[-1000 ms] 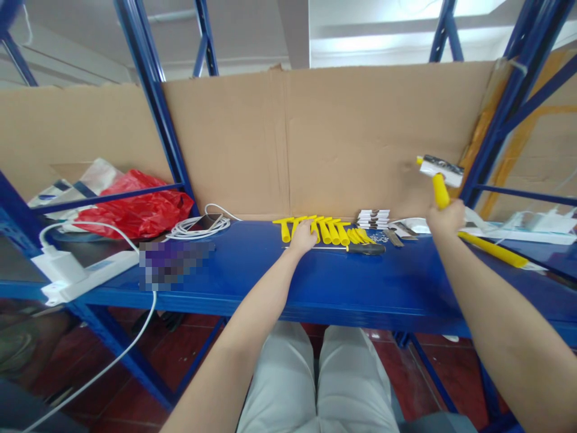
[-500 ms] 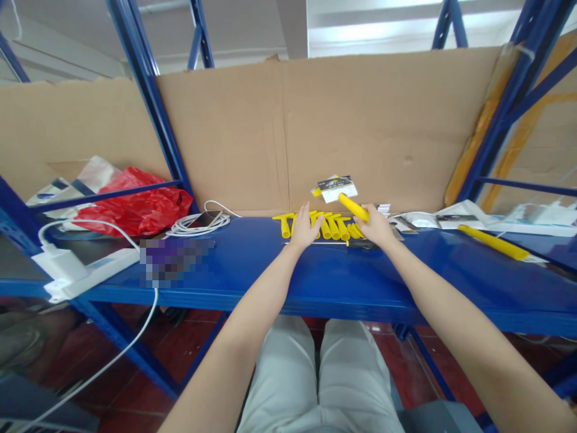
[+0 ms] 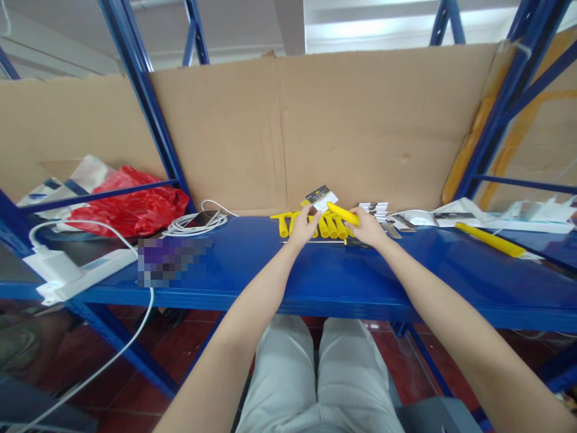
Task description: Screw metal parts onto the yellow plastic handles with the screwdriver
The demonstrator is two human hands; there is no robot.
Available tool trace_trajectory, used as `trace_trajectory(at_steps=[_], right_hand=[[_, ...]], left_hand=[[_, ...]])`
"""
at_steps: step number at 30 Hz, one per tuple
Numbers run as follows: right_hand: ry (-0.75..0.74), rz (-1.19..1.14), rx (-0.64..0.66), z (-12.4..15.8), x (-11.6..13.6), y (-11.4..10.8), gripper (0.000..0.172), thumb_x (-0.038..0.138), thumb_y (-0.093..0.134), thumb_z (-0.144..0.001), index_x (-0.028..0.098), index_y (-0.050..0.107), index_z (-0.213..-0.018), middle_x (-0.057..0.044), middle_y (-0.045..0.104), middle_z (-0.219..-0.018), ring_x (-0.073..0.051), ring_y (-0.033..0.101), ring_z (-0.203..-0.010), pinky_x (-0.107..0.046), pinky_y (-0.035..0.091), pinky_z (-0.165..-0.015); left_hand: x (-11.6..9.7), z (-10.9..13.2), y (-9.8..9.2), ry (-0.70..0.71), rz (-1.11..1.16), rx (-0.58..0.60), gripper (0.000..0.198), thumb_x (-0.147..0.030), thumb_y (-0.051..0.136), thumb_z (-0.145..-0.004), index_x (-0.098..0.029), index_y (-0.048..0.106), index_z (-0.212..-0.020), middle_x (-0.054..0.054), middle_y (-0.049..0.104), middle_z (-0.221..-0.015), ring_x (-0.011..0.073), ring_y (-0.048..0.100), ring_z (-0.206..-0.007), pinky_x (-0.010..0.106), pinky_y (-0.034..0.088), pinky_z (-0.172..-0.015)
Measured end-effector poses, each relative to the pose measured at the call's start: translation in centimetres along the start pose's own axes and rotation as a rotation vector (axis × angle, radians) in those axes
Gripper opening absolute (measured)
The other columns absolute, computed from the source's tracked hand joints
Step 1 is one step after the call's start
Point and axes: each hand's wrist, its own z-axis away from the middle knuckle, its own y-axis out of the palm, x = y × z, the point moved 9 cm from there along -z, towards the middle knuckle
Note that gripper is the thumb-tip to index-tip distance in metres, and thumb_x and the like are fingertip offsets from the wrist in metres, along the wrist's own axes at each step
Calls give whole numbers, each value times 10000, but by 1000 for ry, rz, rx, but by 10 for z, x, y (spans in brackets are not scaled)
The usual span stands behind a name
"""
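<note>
My right hand (image 3: 368, 227) is closed around the tube handle of a yellow T-shaped tool (image 3: 343, 213), held tilted above the blue shelf. A black-and-white printed card (image 3: 321, 197) covers the tool's far end, with a bit of yellow showing behind it. At the card's lower left edge, the fingers and thumb of my left hand (image 3: 303, 228) pinch it. Beneath both hands lies a row of similar yellow tools (image 3: 332, 228), partly hidden by my left hand. A thin screwdriver-like tool with a dark handle (image 3: 356, 242) rests in front of the row.
White-edged cards (image 3: 375, 209) and flat metal blades (image 3: 391, 230) lie right of my hands. Farther right is another yellow tool (image 3: 491, 240). On the left are a coiled white cable (image 3: 193, 227), a red plastic bag (image 3: 130, 201) and a power strip (image 3: 90, 273). Cardboard (image 3: 360, 120) stands behind.
My left hand has gone from spread fingers beside the card to pinching its edge. My right hand has brought the yellow tool left and slightly down, and the card has tilted.
</note>
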Motion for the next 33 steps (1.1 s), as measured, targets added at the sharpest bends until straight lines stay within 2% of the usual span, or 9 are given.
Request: trace_trajectory(at_steps=[3, 6, 9, 13, 17, 23, 27, 33], right_hand=[[9, -36, 7, 1, 2, 2, 538, 280, 601, -849, 141, 544, -1366, -156, 736, -1146, -318, 718, -990, -423, 548, -889], [-20, -74, 11, 2, 7, 5, 650, 289, 607, -849, 110, 466, -1459, -167, 729, -1153, -318, 713, -1020, -417, 549, -899], [-68, -84, 12, 3, 14, 7, 709, 302, 621, -846, 124, 425, -1504, -156, 729, -1148, -307, 717, -1006, -393, 554, -876], [-118, -57, 21, 5, 22, 8, 771, 299, 627, -837, 140, 384, -1552, -145, 746, -1119, -307, 725, -961, -392, 556, -848], [-117, -8, 16, 7, 26, 6, 771, 278, 614, -848, 135, 374, -1567, -160, 751, -1135, -314, 729, -952, -401, 559, -834], [-138, 146, 42, 13, 38, 3, 744, 254, 562, -893, 124, 337, -1590, -186, 725, -1233, -337, 720, -1018, -413, 545, -874], [-238, 272, 56, 17, 55, -1, 696, 197, 497, -919, 74, 345, -1586, -221, 680, -1315, -354, 680, -1110, -432, 506, -933], [-340, 370, 49, 21, 70, -7, 654, 165, 470, -933, 91, 387, -1577, -235, 701, -1252, -349, 664, -1112, -439, 465, -959]], left_hand=[[3, -1, 11, -32, 159, 44, 509, -428, 645, -928, -210, 568, -1381, 122, 714, -1308, 255, 665, -1243, 445, 459, -1147], [3, 1, 17, -74, 194, 75, 602, -467, 663, -912, -237, 533, -1454, 112, 682, -1376, 253, 646, -1278, 433, 454, -1154], [-2, 5, 14, -98, 117, 69, 536, -457, 649, -921, -252, 598, -1413, 89, 661, -1417, 247, 620, -1314, 413, 442, -1160], [-7, 8, 11, -144, 21, 77, 419, -401, 632, -939, -189, 693, -1295, 116, 695, -1361, 253, 621, -1308, 405, 439, -1159], [-8, 8, 13, -151, 28, 76, 367, -367, 600, -960, -187, 714, -1259, 98, 714, -1329, 238, 621, -1306, 391, 442, -1157], [-1, 7, 10, -199, 62, 35, 304, -365, 583, -971, -167, 743, -1137, 95, 758, -1220, 247, 672, -1216, 383, 507, -1085], [-2, 7, 11, -196, 88, 45, 310, -430, 550, -991, -195, 736, -1073, 70, 770, -1152, 227, 690, -1183, 361, 504, -1085], [3, 8, 12, -195, 110, 24, 290, -398, 521, -1000, -204, 710, -1103, 72, 773, -1135, 232, 686, -1184, 393, 519, -1060]])
